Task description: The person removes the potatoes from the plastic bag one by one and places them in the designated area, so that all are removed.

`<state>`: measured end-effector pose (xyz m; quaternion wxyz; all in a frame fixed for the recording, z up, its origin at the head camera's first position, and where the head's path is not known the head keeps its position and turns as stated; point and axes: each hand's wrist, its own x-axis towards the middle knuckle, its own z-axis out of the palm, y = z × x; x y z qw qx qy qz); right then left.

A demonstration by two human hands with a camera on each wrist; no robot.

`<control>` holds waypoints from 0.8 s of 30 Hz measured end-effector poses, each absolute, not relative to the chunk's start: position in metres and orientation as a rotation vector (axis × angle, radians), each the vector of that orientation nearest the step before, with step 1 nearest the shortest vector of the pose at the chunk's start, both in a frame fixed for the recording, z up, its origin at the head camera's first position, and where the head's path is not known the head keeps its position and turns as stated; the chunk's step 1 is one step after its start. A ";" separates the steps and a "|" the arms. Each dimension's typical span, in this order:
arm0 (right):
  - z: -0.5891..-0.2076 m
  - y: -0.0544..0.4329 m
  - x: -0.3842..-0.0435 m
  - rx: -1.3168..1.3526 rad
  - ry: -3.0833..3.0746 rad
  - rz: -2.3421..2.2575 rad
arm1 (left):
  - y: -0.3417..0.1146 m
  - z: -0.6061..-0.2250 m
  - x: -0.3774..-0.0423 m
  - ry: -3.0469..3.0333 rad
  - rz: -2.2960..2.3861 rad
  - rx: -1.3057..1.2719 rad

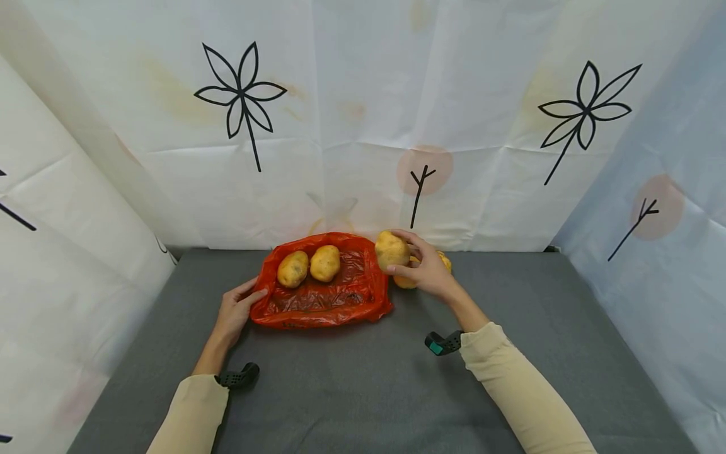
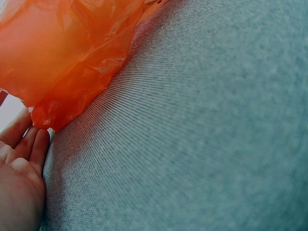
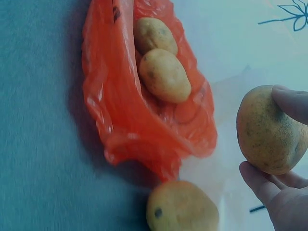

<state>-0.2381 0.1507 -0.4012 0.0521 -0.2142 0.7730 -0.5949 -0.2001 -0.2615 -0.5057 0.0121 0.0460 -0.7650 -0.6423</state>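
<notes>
A red plastic bag (image 1: 317, 318) lies spread on the table with its mouth open upward. Two potatoes (image 1: 292, 269) sit inside it, side by side toward the back left. At the bag's left edge my left hand (image 1: 234, 312) pinches the rim, thumb over it and fingers outside; the left wrist view shows the fingertips right at the plastic. My right hand (image 1: 428, 268) holds another potato (image 3: 269, 130) between thumb and fingers, raised just beyond the bag's right edge. Beneath that hand, more potatoes (image 3: 182, 207) rest on the table, partly hidden in the head view.
The table (image 1: 351, 391) has a grey cloth cover. White fabric (image 1: 351, 113) printed with black flowers hangs behind it, with further panels at left and right. Each wrist carries a dark band with a small device (image 1: 443, 343).
</notes>
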 end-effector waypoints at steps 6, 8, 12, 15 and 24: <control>-0.402 0.172 -0.238 -0.613 2.413 -1.775 | -0.261 -0.504 -0.200 -2.390 -2.009 0.156; -0.401 0.179 -0.237 -0.602 2.415 -1.778 | -0.261 -0.504 -0.200 -2.391 -2.008 0.157; -0.400 0.193 -0.236 -0.591 2.429 -1.770 | -0.261 -0.505 -0.200 -2.390 -2.006 0.152; -0.400 0.205 -0.236 -0.583 2.456 -1.750 | -0.262 -0.505 -0.199 -2.396 -2.002 0.152; -0.402 0.244 -0.237 -0.482 2.534 -1.696 | -0.262 -0.505 -0.200 -2.420 -1.969 0.148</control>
